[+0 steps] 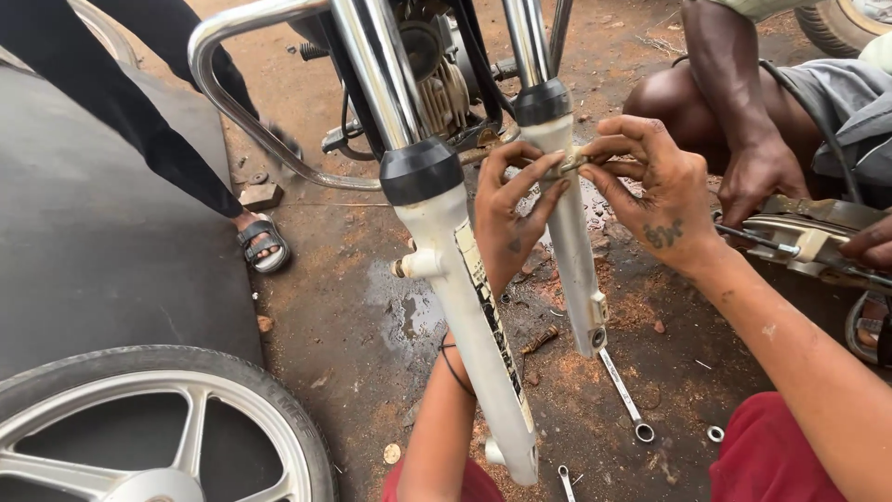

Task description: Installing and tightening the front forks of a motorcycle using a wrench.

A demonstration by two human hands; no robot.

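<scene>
Two white motorcycle fork legs hang down with no wheel between them: the near leg (469, 307) and the far leg (576, 270), each with a chrome tube and black seal above. My left hand (511, 214) and my right hand (655, 191) meet at the upper part of the far leg. Their fingertips pinch a small brownish metal part (569, 162) against that leg. What kind of part it is I cannot tell.
A tyre with an alloy wheel (158, 428) lies at lower left. Spanners (627, 395) and small nuts lie on the reddish dirt. Another person's hand (757, 172) holds a rim at right. A sandalled foot (260, 242) stands at left, beside a chrome crash guard (218, 74).
</scene>
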